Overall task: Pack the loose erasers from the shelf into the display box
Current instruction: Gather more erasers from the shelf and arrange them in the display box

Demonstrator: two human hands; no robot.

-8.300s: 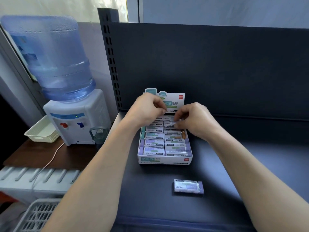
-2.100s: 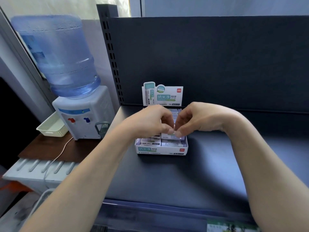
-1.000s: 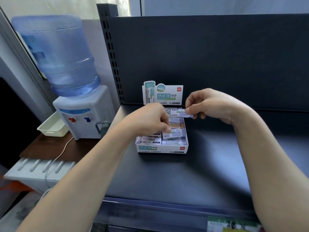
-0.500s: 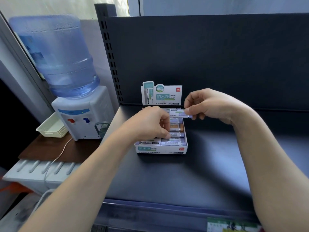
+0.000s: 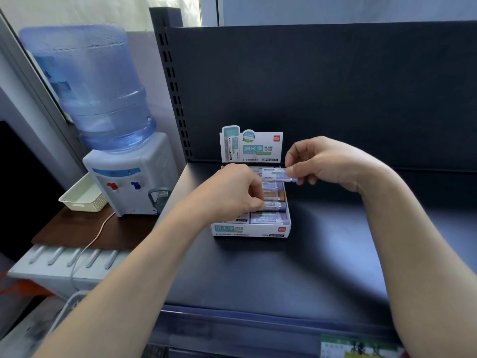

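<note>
Between the thumb and fingertips of the right hand (image 5: 325,164), a white-and-lavender sleeved rectangular eraser (image 5: 275,174) is being pinched by its right end. It is lying level and hanging above the back right corner of the white cardboard display box (image 5: 250,231). Below and to the left of that grip, the left hand (image 5: 232,192) is reaching into the box with fingers curled. Its fingertips are meeting the left end of a lavender-ended eraser (image 5: 275,206) in the right column. Whether it is pinching that piece or only pressing it into line cannot be told.

Progress: the box is sitting on the dark flat shelf (image 5: 284,275) and is looking nearly full. The only eraser showing outside the box is the one in the right hand, so in my judgement it is the last awaiting placement. Remaining work: lowering that piece into the right column and settling the rows.

Count: one eraser is being held. Beneath that grip, four erasers are showing in the right column, one an orange-ended eraser (image 5: 275,195) and the others lavender. In the left column only one is partly showing, in front of the left hand; the rest are hidden. There is one display box, with one printed header card (image 5: 260,148) standing upright behind the grip. Further left of both hands, off the shelf, one white water dispenser (image 5: 129,182) with a blue bottle and one cream plastic basket (image 5: 82,197) are standing.
</note>
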